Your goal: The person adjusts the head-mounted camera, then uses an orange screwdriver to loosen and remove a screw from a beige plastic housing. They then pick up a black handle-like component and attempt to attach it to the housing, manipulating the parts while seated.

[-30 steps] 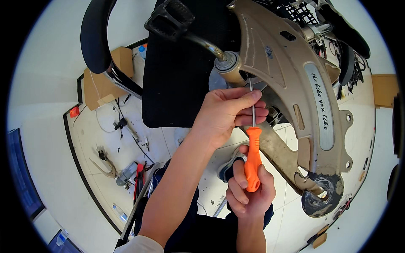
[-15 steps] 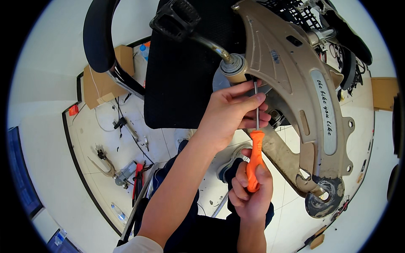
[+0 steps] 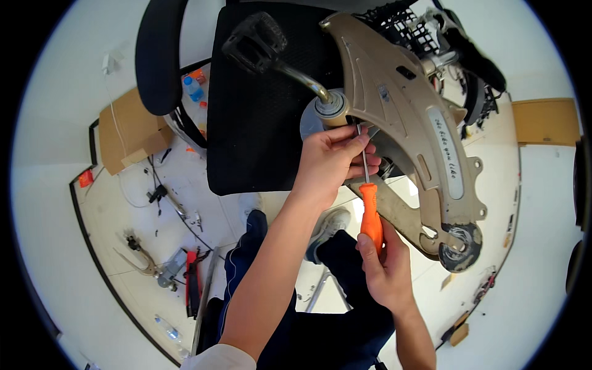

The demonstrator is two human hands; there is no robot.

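Note:
My right hand [image 3: 390, 271] is wrapped round the lower end of the orange handle of a screwdriver [image 3: 370, 213]. The metal shaft points up toward the underside of a bronze-coloured bike frame [image 3: 394, 105], close to the crank shell. My left hand [image 3: 330, 161] is closed about the upper shaft, thumb in front and fingers behind it. The screwdriver's tip is hidden by those fingers and the frame. A crank arm [image 3: 306, 80] with a black pedal [image 3: 254, 42] sticks out from the shell at the upper left.
The frame rests against a black chair seat [image 3: 246, 142] with an armrest [image 3: 159, 55]. On the tiled floor at left lie a cardboard box [image 3: 126, 132], metal bike parts [image 3: 169, 271], cables and a bottle [image 3: 168, 328]. A black basket [image 3: 401, 28] is behind the frame.
My right hand has shifted its grip on the handle, with thumb and fingers now laid differently. The view has shifted, so the frame appears further left. The left hand stays at the shaft.

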